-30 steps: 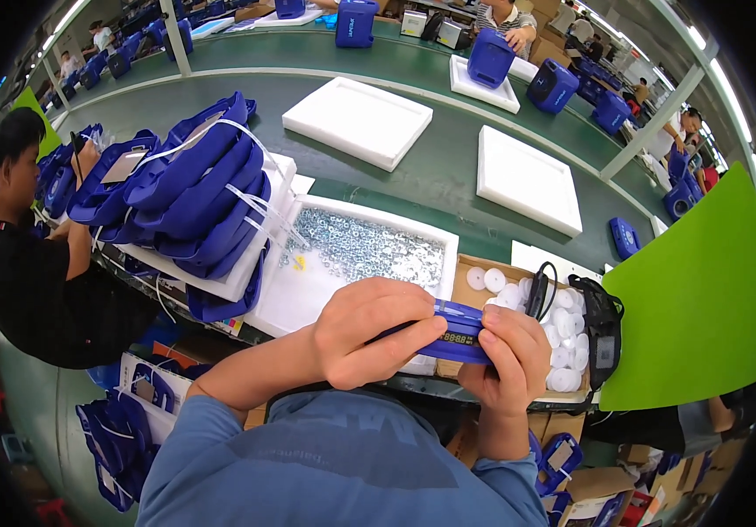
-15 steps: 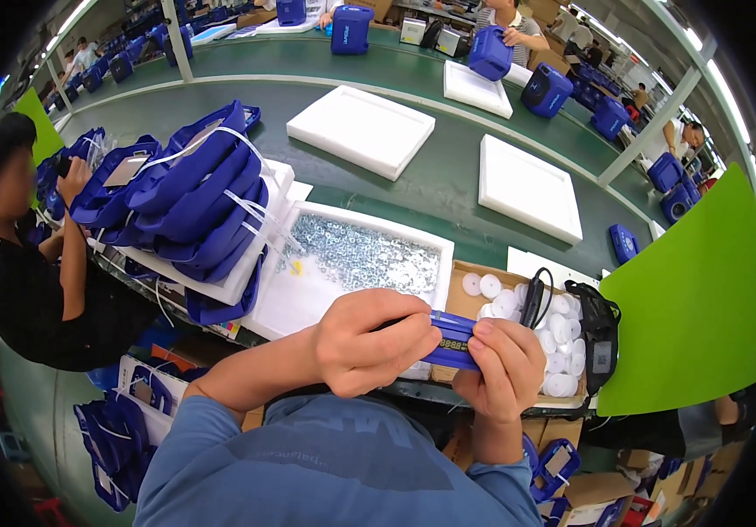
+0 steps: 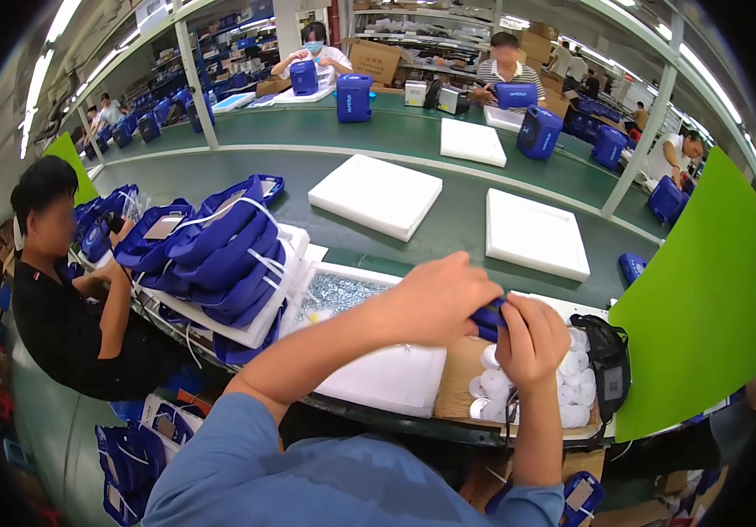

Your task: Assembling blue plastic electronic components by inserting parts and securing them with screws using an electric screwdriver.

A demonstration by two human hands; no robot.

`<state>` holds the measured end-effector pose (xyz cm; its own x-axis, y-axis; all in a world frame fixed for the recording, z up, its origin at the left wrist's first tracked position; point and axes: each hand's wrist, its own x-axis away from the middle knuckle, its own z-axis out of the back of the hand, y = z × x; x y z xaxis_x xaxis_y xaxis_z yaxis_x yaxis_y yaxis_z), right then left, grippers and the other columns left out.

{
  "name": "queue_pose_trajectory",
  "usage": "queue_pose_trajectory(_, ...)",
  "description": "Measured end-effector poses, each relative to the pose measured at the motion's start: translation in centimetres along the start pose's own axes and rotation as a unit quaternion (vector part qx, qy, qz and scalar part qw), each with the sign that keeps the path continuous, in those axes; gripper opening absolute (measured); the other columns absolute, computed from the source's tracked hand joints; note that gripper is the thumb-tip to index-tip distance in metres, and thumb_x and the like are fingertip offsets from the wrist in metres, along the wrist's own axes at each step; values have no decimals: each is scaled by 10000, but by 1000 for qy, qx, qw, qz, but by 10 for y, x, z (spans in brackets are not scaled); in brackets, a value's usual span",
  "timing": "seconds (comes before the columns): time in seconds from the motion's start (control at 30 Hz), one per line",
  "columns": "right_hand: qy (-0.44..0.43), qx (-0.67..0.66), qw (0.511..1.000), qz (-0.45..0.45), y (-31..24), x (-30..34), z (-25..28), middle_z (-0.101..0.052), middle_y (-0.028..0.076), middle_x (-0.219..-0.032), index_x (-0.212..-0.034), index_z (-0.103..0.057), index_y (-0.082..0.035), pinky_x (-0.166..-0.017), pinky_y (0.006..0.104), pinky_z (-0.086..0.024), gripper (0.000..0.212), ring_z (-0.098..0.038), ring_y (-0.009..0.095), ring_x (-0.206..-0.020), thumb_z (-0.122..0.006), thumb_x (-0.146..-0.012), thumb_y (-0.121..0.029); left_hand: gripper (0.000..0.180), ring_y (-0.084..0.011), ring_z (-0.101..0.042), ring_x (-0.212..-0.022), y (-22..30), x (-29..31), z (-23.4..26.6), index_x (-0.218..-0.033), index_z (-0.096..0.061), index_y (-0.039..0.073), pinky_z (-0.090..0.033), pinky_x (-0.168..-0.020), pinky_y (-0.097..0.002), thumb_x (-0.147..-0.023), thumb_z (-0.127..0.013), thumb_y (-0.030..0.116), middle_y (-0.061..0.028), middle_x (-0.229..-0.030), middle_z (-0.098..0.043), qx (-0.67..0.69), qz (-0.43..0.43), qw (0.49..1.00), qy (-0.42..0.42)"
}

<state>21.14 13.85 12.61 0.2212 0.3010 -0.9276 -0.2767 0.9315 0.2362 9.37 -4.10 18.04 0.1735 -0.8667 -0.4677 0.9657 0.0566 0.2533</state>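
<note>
My left hand, somewhat blurred, has its fingers closed at the left end of a small blue plastic part. My right hand grips the same part from the other side, thumb and fingers pressed on it. Fingers cover most of the part, and its display is not visible now. Both hands are above a cardboard tray holding several round white discs. A thin black cord hangs beside my right wrist. To the left lies a white foam tray with small shiny metal pieces, partly hidden by my left forearm.
Blue plastic housings are stacked at left, beside a co-worker in black. White foam slabs lie on the green bench. A black strapped pouch and green panel stand at right. Other workers sit across.
Both hands have moved up and right with the blue part, which has turned so its display is hidden. My view has tilted upward, showing more of the room.
</note>
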Motion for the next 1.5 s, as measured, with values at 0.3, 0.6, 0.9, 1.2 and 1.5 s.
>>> queue_pose_trajectory(0.3, 9, 122, 982, -144, 73, -25, 26, -679, 181, -1310, -1271, -686, -3, -1013, 506, -512, 533, -645, 413, -1181, -852, -768, -62, 410, -400, -743, -958, -64, -153, 21, -1096, -799, 15, -584, -860, -460, -708, -899, 100, -202, -1012, -778, -8, -8, 999, -48)
queue_pose_trajectory(0.6, -111, -47, 963, -241, -76, 91, 22, -732, 151, -1081, -1127, -719, -25, -829, 466, -535, 369, -694, 368, -952, -798, -767, -40, 469, -365, -711, -1083, -232, -229, -13, -1182, -751, 58, -573, -937, -455, -736, -894, 31, -133, -1145, -753, -137, -32, 988, 60)
queue_pose_trajectory(0.9, -169, -190, 929, -268, -150, 149, -5, -732, 138, -1010, -1053, -730, -7, -809, 458, -542, 307, -685, 372, -904, -794, -754, 10, 255, -402, -727, -1034, -335, -203, -66, -945, -759, 67, -583, -937, -494, -745, -866, 184, -194, -1020, -748, -172, 88, 975, 108)
queue_pose_trajectory(1.2, -156, -132, 938, -281, -151, 149, -8, -731, 193, -993, -1092, -743, 25, -802, 492, -559, 269, -695, 394, -886, -767, -824, 35, 345, -416, -702, -1059, -390, -165, -88, -1122, -607, 77, -585, -857, -505, -835, -796, 46, -152, -1169, -657, -195, 29, 980, 28)
queue_pose_trajectory(1.5, -160, -113, 942, -272, -147, 158, -8, -744, 191, -1011, -1096, -750, 35, -787, 487, -566, 287, -705, 387, -890, -759, -809, 44, 431, -430, -704, -1011, -424, -97, -90, -1137, -534, 49, -574, -807, -529, -780, -706, -119, -153, -1187, -611, -196, 85, 977, 25)
